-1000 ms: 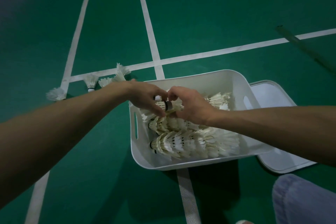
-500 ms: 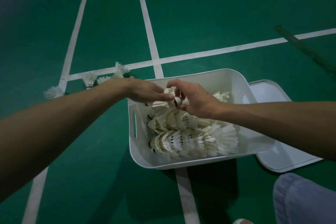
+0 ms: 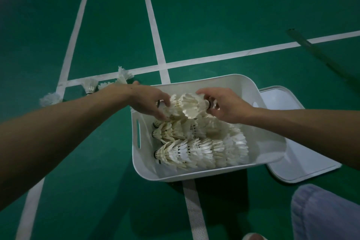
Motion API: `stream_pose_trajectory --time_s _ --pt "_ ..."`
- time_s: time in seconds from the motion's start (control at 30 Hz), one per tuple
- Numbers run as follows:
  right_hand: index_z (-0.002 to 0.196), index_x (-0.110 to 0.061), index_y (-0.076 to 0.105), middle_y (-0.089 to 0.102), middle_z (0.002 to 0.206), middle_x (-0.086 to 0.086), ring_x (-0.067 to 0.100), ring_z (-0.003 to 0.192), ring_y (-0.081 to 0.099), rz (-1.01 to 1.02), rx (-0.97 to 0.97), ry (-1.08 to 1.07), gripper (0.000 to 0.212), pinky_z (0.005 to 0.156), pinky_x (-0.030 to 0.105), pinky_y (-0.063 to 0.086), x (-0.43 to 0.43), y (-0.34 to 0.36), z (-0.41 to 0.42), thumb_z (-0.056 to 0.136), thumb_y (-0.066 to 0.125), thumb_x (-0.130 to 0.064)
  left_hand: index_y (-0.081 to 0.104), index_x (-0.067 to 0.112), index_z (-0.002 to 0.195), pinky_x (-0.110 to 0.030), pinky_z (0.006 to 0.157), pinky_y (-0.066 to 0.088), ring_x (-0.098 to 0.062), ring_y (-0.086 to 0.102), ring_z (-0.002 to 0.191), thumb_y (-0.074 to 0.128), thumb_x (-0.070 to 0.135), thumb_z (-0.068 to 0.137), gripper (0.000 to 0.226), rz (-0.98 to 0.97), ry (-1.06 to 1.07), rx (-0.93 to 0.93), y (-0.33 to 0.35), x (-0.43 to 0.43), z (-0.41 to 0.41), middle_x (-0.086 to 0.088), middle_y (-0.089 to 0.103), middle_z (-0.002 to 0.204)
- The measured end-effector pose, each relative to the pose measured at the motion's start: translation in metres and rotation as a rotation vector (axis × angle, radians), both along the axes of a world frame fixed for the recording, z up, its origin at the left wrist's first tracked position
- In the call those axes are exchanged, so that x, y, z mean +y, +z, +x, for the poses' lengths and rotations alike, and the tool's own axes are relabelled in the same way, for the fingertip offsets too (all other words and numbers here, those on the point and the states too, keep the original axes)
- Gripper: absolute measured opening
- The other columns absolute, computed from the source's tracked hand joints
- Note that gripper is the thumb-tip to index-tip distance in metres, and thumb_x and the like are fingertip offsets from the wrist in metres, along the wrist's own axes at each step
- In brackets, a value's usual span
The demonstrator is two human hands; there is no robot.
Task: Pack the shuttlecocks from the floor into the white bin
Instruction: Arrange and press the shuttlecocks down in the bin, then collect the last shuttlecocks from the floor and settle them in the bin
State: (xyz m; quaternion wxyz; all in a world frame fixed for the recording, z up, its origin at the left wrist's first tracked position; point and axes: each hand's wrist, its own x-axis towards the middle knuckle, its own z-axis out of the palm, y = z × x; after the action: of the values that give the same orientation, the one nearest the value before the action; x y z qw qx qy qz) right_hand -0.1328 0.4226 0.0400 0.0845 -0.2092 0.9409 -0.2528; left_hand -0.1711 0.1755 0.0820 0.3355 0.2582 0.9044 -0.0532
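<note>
My left hand [image 3: 150,101] grips the first shuttlecock [image 3: 173,109]; my right hand [image 3: 228,105] pinches the second shuttlecock [image 3: 191,104] by its cork. Both are above the white bin [image 3: 224,82], at its far end. Loose shuttlecocks [image 3: 90,86] lie on the floor [image 3: 214,15] beyond the bin's left edge.

A white lid [image 3: 303,163] is laid flat on a green court [image 3: 233,6] marked with white lines [image 3: 153,25]; a grey-clad knee [image 3: 327,214] is seen nearby.

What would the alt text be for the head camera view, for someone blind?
Over a white bin on a green court floor, the left hand grips one shuttlecock and the right hand pinches a second shuttlecock by its cork. Nested rows of shuttlecocks lie in the bin; a few loose ones sit on the floor.
</note>
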Motion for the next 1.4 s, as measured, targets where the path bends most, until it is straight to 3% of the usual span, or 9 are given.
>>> stream_pose_trajectory --time_s 0.1,0.2,0.33,0.5,0.73,1.03,1.13,1.27,1.4 --pt "0.144 -0.048 0.017 0.059 0.105 0.009 0.025 0.088 0.058 0.018 -0.088 0.016 0.088 0.07 0.032 0.053 -0.004 -0.001 0.006 0.087 0.061 0.002 0.041 0.036 0.135 -0.048 0.107 0.03 -0.017 0.046 0.121 0.057 0.059 0.083 0.059 0.0 -0.002 -0.001 0.001 0.001 0.001 0.005 0.046 0.141" --pt "0.147 -0.05 0.011 0.056 0.116 0.014 0.024 0.091 0.058 0.049 -0.126 0.058 0.091 0.067 0.028 0.05 -0.004 -0.003 0.007 0.089 0.059 0.002 0.04 0.036 0.134 -0.048 0.107 0.03 -0.017 0.046 0.118 0.059 0.055 0.083 0.058 0.002 0.0 0.002 -0.001 0.002 0.0 0.004 0.048 0.139" --pt "0.141 -0.041 0.023 0.057 0.092 0.001 0.021 0.078 0.062 -0.041 -0.137 -0.012 0.086 0.063 0.024 0.053 0.002 -0.006 0.008 0.082 0.071 -0.002 0.04 0.037 0.134 -0.048 0.108 0.029 -0.017 0.046 0.121 0.062 0.05 0.084 0.056 0.005 -0.013 0.012 -0.005 0.001 -0.002 0.005 0.046 0.142" --pt "0.115 -0.039 0.033 0.063 0.085 0.009 0.023 0.073 0.069 -0.315 -0.132 -0.251 0.077 0.066 0.031 0.059 0.009 -0.008 0.01 0.068 0.086 -0.01 0.04 0.039 0.134 -0.048 0.108 0.028 -0.016 0.044 0.124 0.063 0.046 0.084 0.056 -0.006 -0.027 0.029 -0.005 -0.001 -0.003 0.007 0.043 0.144" --pt "0.109 -0.007 0.064 0.07 0.095 0.013 0.031 0.079 0.072 -0.635 -0.305 -0.566 0.034 0.073 0.049 0.06 0.007 -0.026 0.003 0.078 0.078 -0.01 0.04 0.039 0.134 -0.047 0.107 0.03 -0.016 0.046 0.122 0.063 0.046 0.084 0.055 -0.001 -0.036 0.031 -0.007 -0.001 -0.003 0.007 0.043 0.144" --pt "0.123 0.002 0.056 0.048 0.132 0.0 0.022 0.108 0.059 -0.613 -0.285 -0.641 0.052 0.093 0.041 0.054 0.003 -0.025 -0.001 0.081 0.076 -0.021 0.04 0.039 0.135 -0.049 0.109 0.028 -0.017 0.043 0.127 0.063 0.042 0.085 0.055 0.007 -0.028 0.023 -0.009 -0.002 -0.007 0.006 0.041 0.147" --pt "0.119 -0.007 0.057 0.056 0.122 0.004 0.013 0.091 0.061 -0.54 -0.231 -0.612 0.046 0.072 0.024 0.057 0.003 -0.02 0.003 0.078 0.078 -0.013 0.04 0.038 0.135 -0.049 0.109 0.029 -0.017 0.043 0.127 0.063 0.04 0.085 0.054 0.006 -0.03 0.024 -0.011 -0.003 -0.007 0.005 0.04 0.148" --pt "0.132 -0.029 0.03 0.051 0.109 0.002 0.007 0.079 0.058 -0.497 -0.184 -0.566 0.077 0.046 0.007 0.043 0.01 -0.014 0.001 0.076 0.079 -0.008 0.04 0.039 0.134 -0.049 0.108 0.029 -0.017 0.044 0.126 0.062 0.041 0.085 0.054 0.001 -0.04 0.028 -0.012 -0.003 -0.008 0.006 0.039 0.148" --pt "0.146 -0.045 0.031 0.05 0.124 0.004 0.014 0.101 0.057 -0.323 -0.173 -0.419 0.081 0.086 0.029 0.053 0.01 -0.007 0.0 0.083 0.073 -0.014 0.04 0.04 0.133 -0.049 0.108 0.03 -0.017 0.044 0.126 0.063 0.04 0.084 0.054 0.004 -0.044 0.031 -0.012 -0.004 -0.009 0.007 0.039 0.148"
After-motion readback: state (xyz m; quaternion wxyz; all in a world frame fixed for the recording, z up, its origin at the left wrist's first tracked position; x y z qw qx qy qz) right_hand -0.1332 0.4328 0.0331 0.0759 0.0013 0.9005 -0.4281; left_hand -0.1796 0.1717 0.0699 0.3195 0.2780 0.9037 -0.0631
